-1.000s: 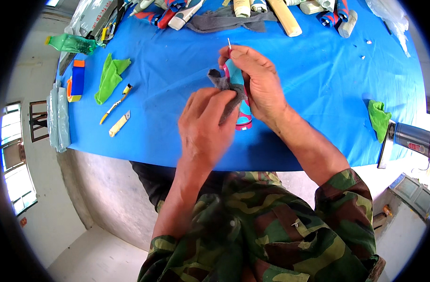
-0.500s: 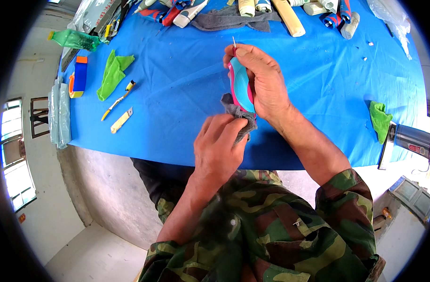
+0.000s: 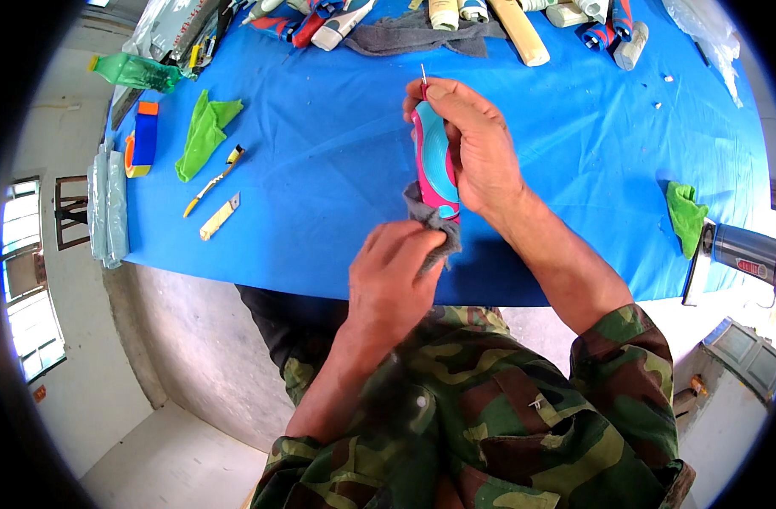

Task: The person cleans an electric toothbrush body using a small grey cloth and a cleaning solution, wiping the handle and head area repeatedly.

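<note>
Upright above the table, an electric toothbrush handle (image 3: 436,153) in pink and teal ends at the top in a thin metal pin. My right hand (image 3: 481,140) closes around its upper part, thumb near the pin. A dark grey cloth (image 3: 432,222) wraps the handle's lower end. Pinched in my left hand (image 3: 396,271), the cloth partly covers the base of the handle. Some fingertips of both hands are hidden behind what they hold.
On the blue-covered table (image 3: 320,195) lie a green cloth (image 3: 205,131), a toothbrush (image 3: 214,181), a utility knife (image 3: 220,217) and a tape roll (image 3: 142,140) at left. Several tubes and handles line the far side, near a grey cloth (image 3: 422,38). Another green cloth (image 3: 685,216) hangs at the right edge.
My left hand and the grey cloth have slid slightly down the handle, toward me, exposing more of its lower pink part. My right hand holds nearly the same place.
</note>
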Demonstrator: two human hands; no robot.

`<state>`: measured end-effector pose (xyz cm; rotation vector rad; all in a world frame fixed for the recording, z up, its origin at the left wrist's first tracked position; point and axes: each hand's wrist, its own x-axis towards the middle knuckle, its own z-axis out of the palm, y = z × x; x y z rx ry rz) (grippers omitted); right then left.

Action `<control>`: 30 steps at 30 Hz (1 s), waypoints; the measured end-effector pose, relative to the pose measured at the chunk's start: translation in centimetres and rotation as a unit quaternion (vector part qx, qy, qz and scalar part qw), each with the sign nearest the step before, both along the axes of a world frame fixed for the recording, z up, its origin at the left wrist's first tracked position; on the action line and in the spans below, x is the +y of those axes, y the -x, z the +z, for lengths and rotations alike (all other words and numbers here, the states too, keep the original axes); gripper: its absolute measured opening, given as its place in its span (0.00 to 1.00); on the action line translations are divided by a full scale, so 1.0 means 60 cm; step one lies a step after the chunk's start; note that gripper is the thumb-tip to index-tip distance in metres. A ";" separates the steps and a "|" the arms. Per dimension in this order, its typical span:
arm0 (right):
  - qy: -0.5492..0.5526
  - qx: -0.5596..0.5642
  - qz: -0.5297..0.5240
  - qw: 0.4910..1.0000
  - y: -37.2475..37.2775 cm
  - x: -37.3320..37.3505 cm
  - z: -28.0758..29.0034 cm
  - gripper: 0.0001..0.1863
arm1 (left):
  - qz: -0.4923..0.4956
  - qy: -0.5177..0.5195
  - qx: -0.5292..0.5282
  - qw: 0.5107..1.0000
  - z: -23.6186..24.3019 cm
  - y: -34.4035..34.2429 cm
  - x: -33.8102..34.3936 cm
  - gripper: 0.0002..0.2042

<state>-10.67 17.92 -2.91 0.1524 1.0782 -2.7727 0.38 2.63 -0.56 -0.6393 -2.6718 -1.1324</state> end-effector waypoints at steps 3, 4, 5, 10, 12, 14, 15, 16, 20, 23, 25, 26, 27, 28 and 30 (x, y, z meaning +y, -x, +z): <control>-0.005 0.013 -0.012 1.000 0.002 -0.003 -0.004 0.10 | 0.029 -0.010 0.012 0.999 0.007 0.024 -0.005 0.12; -0.005 0.012 -0.012 1.000 0.003 -0.005 -0.004 0.10 | 0.044 -0.012 0.031 0.998 0.013 0.041 -0.005 0.11; -0.008 0.010 -0.013 1.000 0.002 -0.006 -0.002 0.11 | 0.052 -0.016 0.053 0.997 0.022 0.059 -0.004 0.10; 0.008 -0.002 0.012 1.000 -0.003 -0.007 0.009 0.11 | 0.078 -0.052 0.084 0.992 0.045 0.141 0.008 0.09; 0.012 0.010 -0.018 1.000 -0.001 -0.016 0.008 0.12 | 0.077 -0.071 0.089 0.991 0.043 0.158 0.013 0.08; 0.008 0.020 -0.007 1.000 0.001 -0.012 0.000 0.12 | 0.062 -0.106 0.068 0.990 0.035 0.166 0.015 0.07; 0.004 0.032 0.005 0.999 0.001 -0.011 -0.003 0.12 | 0.061 -0.107 0.067 0.990 0.029 0.164 0.012 0.07; 0.003 0.031 0.005 0.999 0.000 -0.010 -0.004 0.12 | 0.074 -0.097 0.070 0.990 0.022 0.160 0.008 0.06; -0.019 0.024 0.018 0.999 -0.002 -0.004 -0.008 0.13 | 0.106 -0.098 0.002 0.990 0.020 0.129 0.011 0.06; -0.024 0.027 0.009 0.999 -0.001 -0.009 -0.006 0.14 | 0.101 -0.144 -0.010 0.984 0.002 0.116 0.009 0.06; -0.028 0.027 0.009 0.999 -0.002 -0.006 -0.012 0.14 | 0.097 -0.148 -0.033 0.984 0.005 0.108 0.006 0.06; -0.034 0.024 0.016 0.999 -0.002 -0.002 -0.015 0.14 | 0.091 -0.151 -0.056 0.983 0.007 0.103 0.004 0.07; -0.040 0.022 0.020 0.999 -0.001 -0.001 -0.013 0.14 | 0.091 -0.151 -0.055 0.983 0.003 0.099 0.001 0.07; -0.040 0.023 0.020 0.999 -0.001 -0.002 -0.009 0.14 | 0.076 -0.118 -0.044 0.989 -0.006 0.093 -0.004 0.06; -0.068 0.012 -0.015 0.998 0.000 -0.006 0.001 0.18 | 0.062 -0.085 -0.032 0.994 -0.015 0.080 -0.007 0.05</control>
